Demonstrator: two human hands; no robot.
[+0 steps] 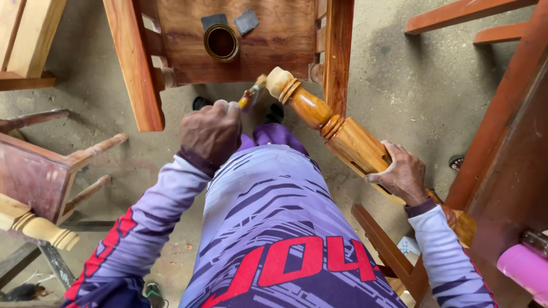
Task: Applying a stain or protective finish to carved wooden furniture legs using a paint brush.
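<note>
I look straight down past my purple patterned shirt to a grey concrete floor (399,85) crowded with wooden furniture. My left hand (211,134), near the centre and a little toward nine o'clock, is closed in a fist around a small paintbrush (252,94); the brush points up toward one o'clock, and its bristles sit just beside the pale rounded tip of a turned wooden leg (319,117), though I cannot tell whether they touch. That leg runs on a slant from its tip near twelve o'clock down toward four o'clock, glossy orange-brown along its rings and square block. My right hand (402,174), at about three o'clock, grips the square block of the leg from above, fingers wrapped over its far edge. Beyond the brush, at twelve o'clock, stands a low reddish-brown desk (274,51), seen from above, carrying an open round tin (221,43) of dark liquid and two small dark squares of sandpaper (246,21) just beside the tin. At nine o'clock lies an overturned stool (40,177) with pale unfinished legs. At three to five o'clock a larger red-brown frame (502,159) stands close to my right arm, with a pink object (522,268) at its lower edge.
</note>
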